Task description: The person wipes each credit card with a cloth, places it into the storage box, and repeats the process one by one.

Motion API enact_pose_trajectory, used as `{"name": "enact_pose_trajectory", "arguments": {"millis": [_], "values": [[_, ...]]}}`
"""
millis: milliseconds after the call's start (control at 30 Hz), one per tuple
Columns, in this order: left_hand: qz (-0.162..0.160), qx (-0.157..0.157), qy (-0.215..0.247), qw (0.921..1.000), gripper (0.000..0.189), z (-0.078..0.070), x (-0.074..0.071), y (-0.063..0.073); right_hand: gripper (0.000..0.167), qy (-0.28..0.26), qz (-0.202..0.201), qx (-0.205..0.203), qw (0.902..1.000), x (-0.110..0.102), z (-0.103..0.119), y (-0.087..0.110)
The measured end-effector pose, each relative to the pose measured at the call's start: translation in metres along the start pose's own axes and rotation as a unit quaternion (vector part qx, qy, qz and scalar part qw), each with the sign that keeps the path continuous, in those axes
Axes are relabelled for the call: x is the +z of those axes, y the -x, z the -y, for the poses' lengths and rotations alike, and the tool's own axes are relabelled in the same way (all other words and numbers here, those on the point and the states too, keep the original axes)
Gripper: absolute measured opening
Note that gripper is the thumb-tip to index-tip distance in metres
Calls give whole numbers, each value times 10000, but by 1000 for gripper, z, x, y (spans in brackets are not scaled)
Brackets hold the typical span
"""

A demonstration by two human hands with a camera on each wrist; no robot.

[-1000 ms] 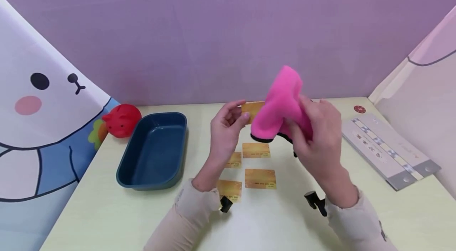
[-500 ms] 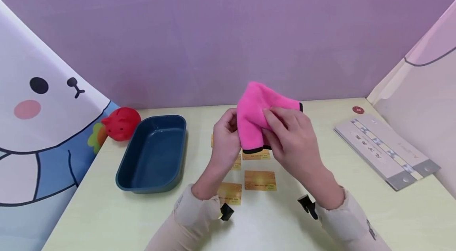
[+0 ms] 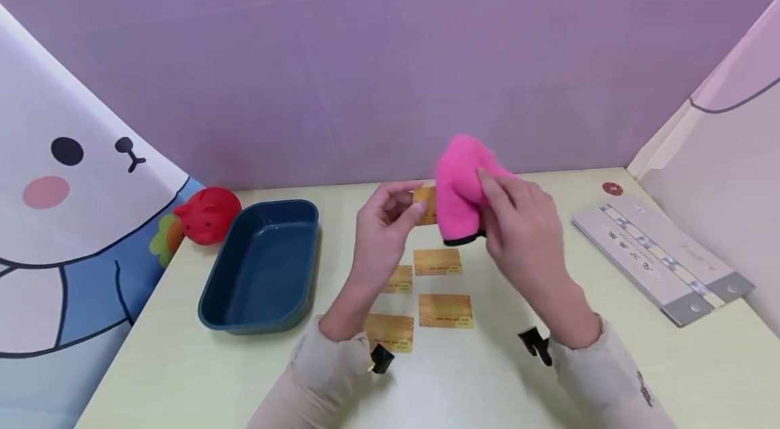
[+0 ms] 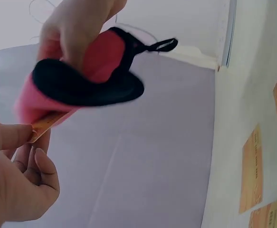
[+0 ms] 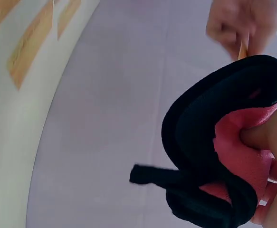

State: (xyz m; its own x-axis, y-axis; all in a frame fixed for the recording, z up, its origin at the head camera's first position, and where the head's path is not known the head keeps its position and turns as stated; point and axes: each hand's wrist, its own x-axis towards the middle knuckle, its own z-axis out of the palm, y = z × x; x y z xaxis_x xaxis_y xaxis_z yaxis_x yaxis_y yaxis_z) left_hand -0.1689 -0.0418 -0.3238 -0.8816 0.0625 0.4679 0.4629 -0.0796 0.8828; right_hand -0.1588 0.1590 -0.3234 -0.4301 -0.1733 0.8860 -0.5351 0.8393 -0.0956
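My left hand [image 3: 380, 239] pinches a golden card [image 3: 424, 204] by its edge, raised above the table. In my right hand [image 3: 527, 239] I grip a bright pink cloth [image 3: 457, 185] with black edging, bunched and folded over the card's right side. The left wrist view shows the card reaching into the fold of the cloth, and a black loop [image 4: 164, 45] sticking out from the border. Below the hands lie several similar cards [image 3: 446, 311] on the table, one of them partly behind my left wrist.
A dark blue tray [image 3: 258, 280] stands on the left, with a red piggy figure [image 3: 208, 216] behind it. At the right lie a grey-white folder [image 3: 661, 260] and a small red disc [image 3: 612, 189]. A purple cloth wall [image 3: 390, 63] rises behind the table.
The pink cloth first moved left over the card and covered it, then drew back to the right with my right hand, so part of the card shows again. My left hand stays nearly in place.
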Motion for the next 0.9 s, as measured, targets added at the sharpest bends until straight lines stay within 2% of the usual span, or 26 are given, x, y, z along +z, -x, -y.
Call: {"name": "enact_pose_trajectory", "arguments": {"millis": [233, 367, 500, 667, 800, 900], "values": [[-493, -99, 172, 9986, 30, 1, -12, -8, 40, 147, -317, 851, 9958, -17, -31, -6], [-628, -105, 219, 9977, 33, 4, -14, -9, 39, 14, -504, 910, 9946, -26, -34, -7], [-676, -42, 128, 9976, 29, 8, -11, -8, 38, -323, -676, 456, 9961, -26, -19, -10], [-551, 30, 188, 9983, 27, 12, -3, -4, 30, -623, -860, -429, 9934, -13, 11, -9], [-490, 135, 81, 9987, 25, 11, 2, 0, 25, -429, -556, -965, 9929, -1, 26, -2], [-442, 174, 13, 9989, 25, 10, 4, 2, 26, -260, -320, -1048, 9936, 5, 29, 4]]}}
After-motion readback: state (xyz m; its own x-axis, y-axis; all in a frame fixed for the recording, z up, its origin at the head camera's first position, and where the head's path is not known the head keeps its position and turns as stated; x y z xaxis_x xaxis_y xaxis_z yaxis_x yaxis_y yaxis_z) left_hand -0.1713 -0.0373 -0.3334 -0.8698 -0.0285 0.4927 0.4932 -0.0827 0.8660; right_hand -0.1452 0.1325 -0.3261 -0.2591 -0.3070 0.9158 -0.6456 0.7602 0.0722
